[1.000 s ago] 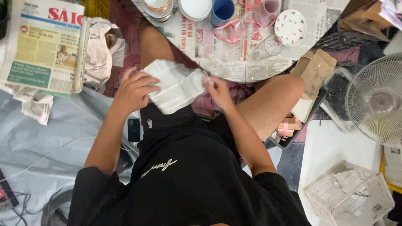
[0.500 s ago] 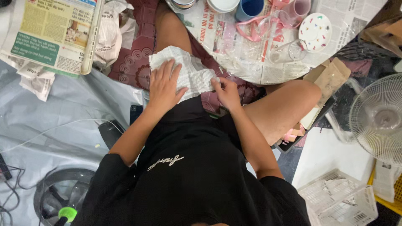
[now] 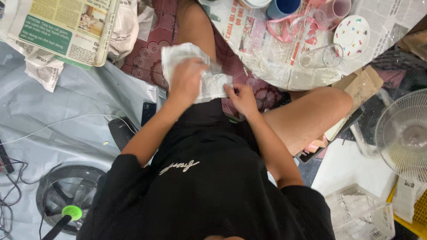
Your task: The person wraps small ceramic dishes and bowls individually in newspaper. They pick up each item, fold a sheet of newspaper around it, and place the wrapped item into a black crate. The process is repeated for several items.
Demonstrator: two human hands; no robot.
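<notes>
A folded piece of newspaper lies across my lap and left thigh. My left hand presses flat on top of it, fingers spread over the middle. My right hand pinches the paper's right edge between thumb and fingers. I sit cross-legged on the floor in a black shirt, with both knees bare.
A round low table covered in newspaper and plastic holds a blue cup, a clear glass, a dotted white plate and pink scissors. Stacked newspapers lie far left, a phone near my hip, fans right and lower left.
My left hand slid further over the paper and the paper now looks more folded and smaller. The view has shifted, so the table sits higher and further right.
</notes>
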